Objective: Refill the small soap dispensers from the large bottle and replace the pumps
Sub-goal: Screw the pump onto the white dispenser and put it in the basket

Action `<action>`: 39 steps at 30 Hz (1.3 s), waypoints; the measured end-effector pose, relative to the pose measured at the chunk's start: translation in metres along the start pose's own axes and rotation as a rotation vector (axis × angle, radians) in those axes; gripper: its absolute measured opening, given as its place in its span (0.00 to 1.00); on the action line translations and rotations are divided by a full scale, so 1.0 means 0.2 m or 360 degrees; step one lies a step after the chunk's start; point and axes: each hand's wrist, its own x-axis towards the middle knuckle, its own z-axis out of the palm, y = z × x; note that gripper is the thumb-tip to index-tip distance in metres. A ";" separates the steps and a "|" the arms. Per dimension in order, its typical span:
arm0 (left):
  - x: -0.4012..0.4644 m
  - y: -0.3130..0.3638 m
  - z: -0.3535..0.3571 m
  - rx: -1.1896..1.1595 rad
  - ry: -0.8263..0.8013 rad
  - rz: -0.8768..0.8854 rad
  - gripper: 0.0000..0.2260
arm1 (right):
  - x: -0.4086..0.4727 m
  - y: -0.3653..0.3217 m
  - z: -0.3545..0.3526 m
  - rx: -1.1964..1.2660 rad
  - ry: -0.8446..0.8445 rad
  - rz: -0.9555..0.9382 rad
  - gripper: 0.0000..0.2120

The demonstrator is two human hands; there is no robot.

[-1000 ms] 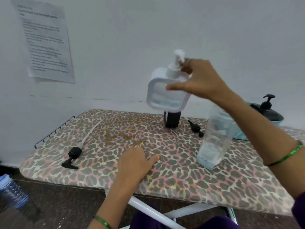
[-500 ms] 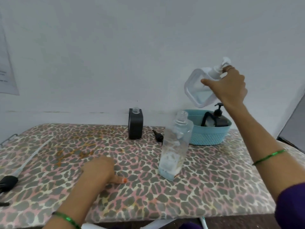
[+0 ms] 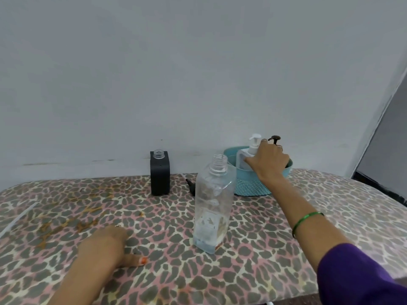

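Head view, and a fair bit is hard to read here. The right hand (image 3: 267, 160) covers most of the white dispenser (image 3: 243, 160) standing in the basket (image 3: 248, 188), so only its left side and white pump top show. The fingers look wrapped round its shoulder, thumb on the front, so I'd call it gripping the dispenser. A dark pump head (image 3: 275, 138) pokes up just behind the knuckles; whatever it belongs to is hidden by the hand.

The left hand (image 3: 105, 245) rests flat on the board (image 3: 286, 249), fingers relaxed, holding nothing, its forearm cut off at the bottom edge.

Between the hands, nearer the right forearm, stands the big bottle (image 3: 212, 205): clear, uncapped, almost empty with a thin layer of liquid at the bottom. Beyond the left hand, by the wall, sits the black dispenser (image 3: 160, 176) with its neck open. A loose black pump (image 3: 191, 187) lies partly hidden behind the big bottle. Far left of the left hand, a thin white tube (image 3: 17, 219) runs off-frame.
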 end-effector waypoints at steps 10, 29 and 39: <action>0.04 -0.03 0.01 -0.0051 -0.0028 0.0037 0.38 | 0.00 0.02 0.05 0.0075 -0.0018 0.0084 0.28; 0.03 -0.03 0.02 -0.0054 0.0015 -0.0001 0.36 | 0.10 0.07 0.12 0.0310 -0.0184 0.0180 0.34; 0.00 0.00 0.03 -0.0043 0.0031 -0.0070 0.34 | -0.49 0.10 -0.27 0.1556 -0.0583 -0.0248 0.35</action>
